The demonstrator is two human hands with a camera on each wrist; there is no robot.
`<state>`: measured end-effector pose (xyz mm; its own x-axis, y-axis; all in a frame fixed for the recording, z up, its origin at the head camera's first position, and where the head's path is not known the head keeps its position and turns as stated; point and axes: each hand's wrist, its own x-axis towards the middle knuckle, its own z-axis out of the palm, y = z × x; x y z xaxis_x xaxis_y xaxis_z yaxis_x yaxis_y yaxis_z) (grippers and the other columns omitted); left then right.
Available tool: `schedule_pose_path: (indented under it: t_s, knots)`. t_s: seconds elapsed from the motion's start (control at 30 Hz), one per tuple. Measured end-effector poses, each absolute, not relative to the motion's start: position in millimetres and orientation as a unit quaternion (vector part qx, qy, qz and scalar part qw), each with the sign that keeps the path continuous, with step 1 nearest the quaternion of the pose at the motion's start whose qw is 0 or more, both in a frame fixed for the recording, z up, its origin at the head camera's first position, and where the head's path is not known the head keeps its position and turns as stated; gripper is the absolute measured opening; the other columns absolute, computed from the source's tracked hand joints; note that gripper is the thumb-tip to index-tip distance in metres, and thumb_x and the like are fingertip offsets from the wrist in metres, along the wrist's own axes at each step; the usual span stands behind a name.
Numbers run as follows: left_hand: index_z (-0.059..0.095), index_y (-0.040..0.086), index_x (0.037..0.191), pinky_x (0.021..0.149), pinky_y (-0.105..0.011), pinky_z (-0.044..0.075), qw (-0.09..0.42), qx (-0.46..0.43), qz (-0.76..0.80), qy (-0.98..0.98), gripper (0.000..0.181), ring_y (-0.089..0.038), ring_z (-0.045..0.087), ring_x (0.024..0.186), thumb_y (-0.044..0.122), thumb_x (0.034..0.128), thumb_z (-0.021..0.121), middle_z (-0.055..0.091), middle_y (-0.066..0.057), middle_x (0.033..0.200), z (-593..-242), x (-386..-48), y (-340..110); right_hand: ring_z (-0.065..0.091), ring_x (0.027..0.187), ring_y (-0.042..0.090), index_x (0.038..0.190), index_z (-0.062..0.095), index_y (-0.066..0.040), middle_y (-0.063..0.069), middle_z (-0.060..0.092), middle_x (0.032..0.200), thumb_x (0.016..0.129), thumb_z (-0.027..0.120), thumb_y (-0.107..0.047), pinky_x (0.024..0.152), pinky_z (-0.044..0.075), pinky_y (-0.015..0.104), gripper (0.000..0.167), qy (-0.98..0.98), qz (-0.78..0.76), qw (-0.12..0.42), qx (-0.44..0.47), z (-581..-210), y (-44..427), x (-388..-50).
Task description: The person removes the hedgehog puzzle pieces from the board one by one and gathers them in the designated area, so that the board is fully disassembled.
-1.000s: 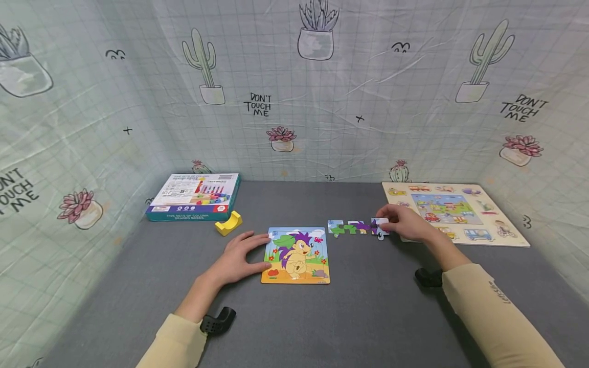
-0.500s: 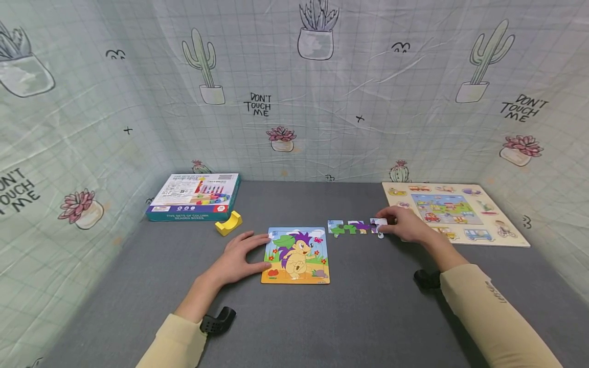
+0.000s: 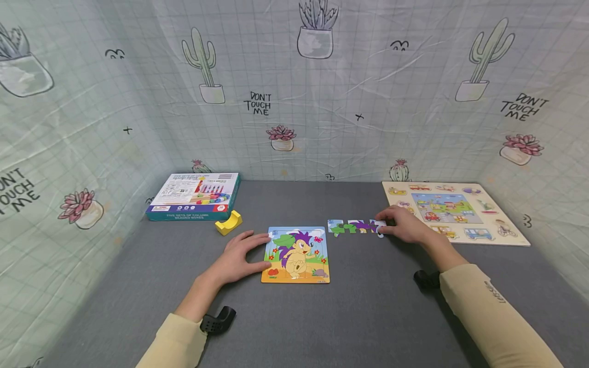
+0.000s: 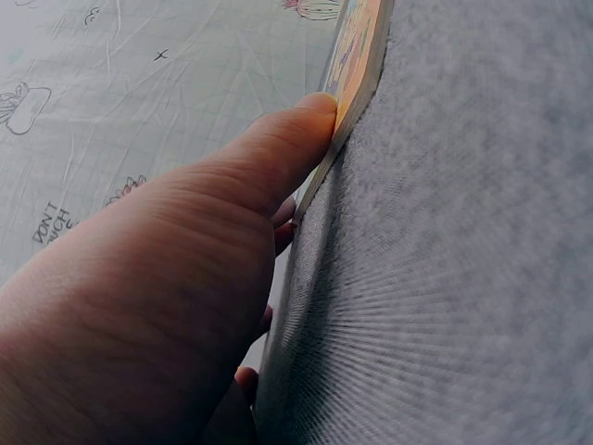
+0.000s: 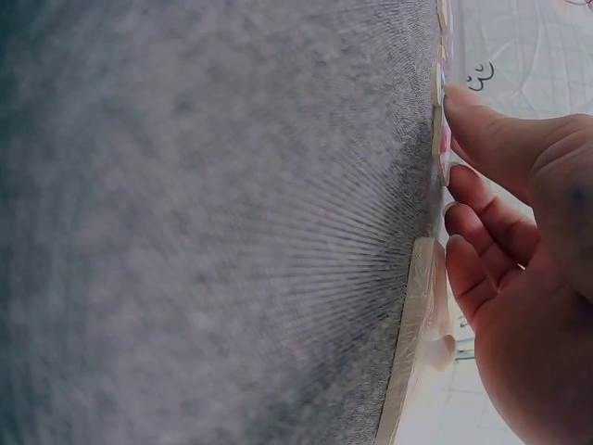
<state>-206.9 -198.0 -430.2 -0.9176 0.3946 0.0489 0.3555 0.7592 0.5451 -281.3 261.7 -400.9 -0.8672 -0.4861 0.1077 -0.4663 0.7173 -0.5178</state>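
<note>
A square hedgehog jigsaw puzzle (image 3: 298,258) lies flat on the grey table. My left hand (image 3: 235,260) rests at its left side, index finger and thumb spread and touching that edge; in the left wrist view the thumb (image 4: 287,139) presses the board's rim. To the right of the puzzle, loose jigsaw pieces lie in a short row: a green leaf piece (image 3: 336,227), a green-and-purple piece (image 3: 356,226) and a purple piece (image 3: 375,225) at the right end. My right hand (image 3: 405,225) pinches that last piece by its right side. Its right edge is hidden by the fingertips.
A wooden picture board (image 3: 492,232) lies at the back right, partly behind the right hand. At the back left sits a flat toy box (image 3: 184,197), with a yellow curved block (image 3: 228,223) at its front corner. A printed curtain (image 3: 331,102) encloses the table.
The right hand has moved the end puzzle piece slightly to the left, up against the green-and-purple piece. My left hand has stayed on the puzzle's edge.
</note>
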Motion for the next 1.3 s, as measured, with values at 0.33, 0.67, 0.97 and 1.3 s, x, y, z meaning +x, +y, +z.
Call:
schedule_pose_path:
  t_s: [0.33, 0.67, 0.97, 1.3]
  knots:
    - [0.057, 0.019, 0.145, 0.111, -0.071, 0.018, 0.034, 0.198, 0.281, 0.939, 0.068, -0.04, 0.023, 0.147, 0.048, 0.0868, 0.076, 0.049, -0.007, 0.151, -430.2, -207.1, -197.3, 0.059, 0.099, 0.035, 0.111, 0.068, 0.009, 0.018, 0.065, 0.105, 0.092, 0.074, -0.008, 0.088, 0.046, 0.055, 0.026, 0.927, -0.271, 0.024, -0.26, -400.3, 261.8, -281.1]
    - [0.057, 0.018, 0.145, 0.111, -0.071, 0.017, 0.031, 0.205, 0.284, 0.936, 0.068, -0.041, 0.024, 0.146, 0.048, 0.0871, 0.076, 0.05, -0.007, 0.151, -430.9, -207.8, -198.2, 0.059, 0.105, 0.039, 0.118, 0.065, 0.012, 0.022, 0.066, 0.11, 0.093, 0.073, -0.008, 0.093, 0.045, 0.057, 0.033, 0.929, -0.268, 0.018, -0.256, -399.2, 262.1, -280.4]
    - [0.057, 0.019, 0.145, 0.11, -0.071, 0.019, 0.034, 0.199, 0.287, 0.936, 0.069, -0.041, 0.023, 0.147, 0.048, 0.0865, 0.077, 0.049, -0.008, 0.151, -430.4, -208.1, -199.2, 0.057, 0.116, 0.043, 0.13, 0.057, 0.012, 0.028, 0.061, 0.124, 0.097, 0.07, -0.014, 0.098, 0.045, 0.058, 0.044, 0.921, -0.299, -0.003, -0.25, -382.0, 245.0, -270.9]
    - [0.056, 0.019, 0.146, 0.111, -0.071, 0.018, 0.029, 0.207, 0.289, 0.934, 0.068, -0.041, 0.024, 0.146, 0.047, 0.0869, 0.077, 0.05, -0.008, 0.15, -432.4, -208.1, -199.7, 0.055, 0.113, 0.04, 0.133, 0.057, 0.007, 0.023, 0.059, 0.124, 0.097, 0.07, -0.016, 0.094, 0.047, 0.054, 0.045, 0.907, -0.328, -0.01, -0.264, -364.7, 207.3, -264.6]
